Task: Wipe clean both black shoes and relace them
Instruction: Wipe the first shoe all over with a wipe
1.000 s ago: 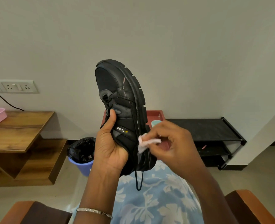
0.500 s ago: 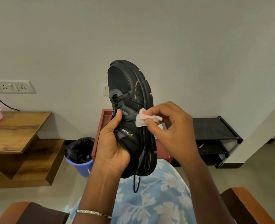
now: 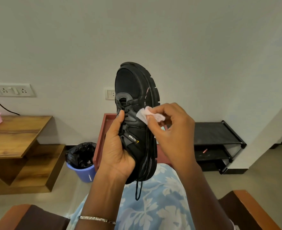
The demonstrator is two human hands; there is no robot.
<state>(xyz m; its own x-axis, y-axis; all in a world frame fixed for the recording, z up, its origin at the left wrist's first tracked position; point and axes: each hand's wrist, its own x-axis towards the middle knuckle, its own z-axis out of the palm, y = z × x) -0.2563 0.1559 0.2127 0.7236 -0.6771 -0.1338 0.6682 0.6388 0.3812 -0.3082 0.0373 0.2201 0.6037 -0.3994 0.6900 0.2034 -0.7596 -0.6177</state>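
1. In the left hand (image 3: 118,146), grips the black shoe (image 3: 133,83) round its heel end from the lace side, with the thumb lying up along the laces and the fingers hidden behind.
2. In the right hand (image 3: 173,130), pinches a crumpled pale wipe (image 3: 143,114) between thumb and fingertips and presses it to the side panel at mid-shoe, just beside the sole edge.
3. Has carried the wipe up the shoe's flank within the last second: from low by the heel, close to the left palm, to the middle, and now a little further toward the toe.
4. Reads as one wiping pass running heel to toe. Suggests the lower flank is covered, while the forefoot, with pale scuffs near the sole, is not yet reached. Looks early in the task: no second shoe in view, relacing apparently not begun.
5. Holds the shoe upright, toe up and sole turned rightward, raised between the hands above the lap (image 3: 153,206), with the left hand low on its left side and the right hand against its right flank at mid-height.
6. Leaves a lace end (image 3: 137,191) dangling free below the heel.
7. Further out: a lined bin (image 3: 82,160) on the floor to the left, a red-brown tray (image 3: 103,130) behind the shoe, a black rack (image 3: 216,135) to the right, a wooden worktop (image 3: 17,130) far left.
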